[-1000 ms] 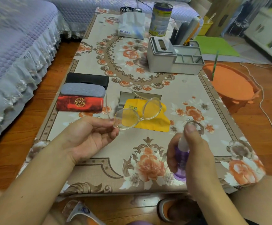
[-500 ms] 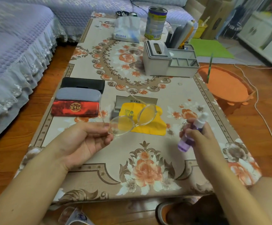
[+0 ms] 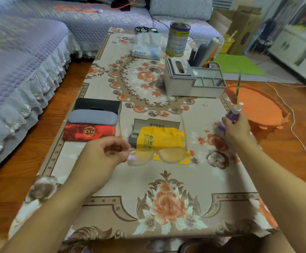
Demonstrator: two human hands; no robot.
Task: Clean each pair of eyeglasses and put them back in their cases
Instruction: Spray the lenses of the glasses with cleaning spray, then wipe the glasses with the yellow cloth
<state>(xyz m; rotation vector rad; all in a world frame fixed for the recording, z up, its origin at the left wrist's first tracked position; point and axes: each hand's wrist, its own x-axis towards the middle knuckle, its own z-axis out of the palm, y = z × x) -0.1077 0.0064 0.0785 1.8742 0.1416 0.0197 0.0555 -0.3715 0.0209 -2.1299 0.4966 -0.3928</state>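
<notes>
My left hand pinches a pair of clear-framed eyeglasses by the left lens corner, arms unfolded and pointing away, just above the flowered table. My right hand grips a small purple spray bottle with a white nozzle near the table's right edge. A yellow cleaning cloth lies behind the glasses on an open grey case. At the left edge sit three shut cases side by side: black, grey and red.
A grey desk organiser, a tin can and a tissue pack stand at the far end. An orange basin sits on the floor to the right, and a sofa runs along the left.
My right hand has carried the spray bottle away from the glasses to the table's right edge. My left hand has turned the glasses level and lowered them.
</notes>
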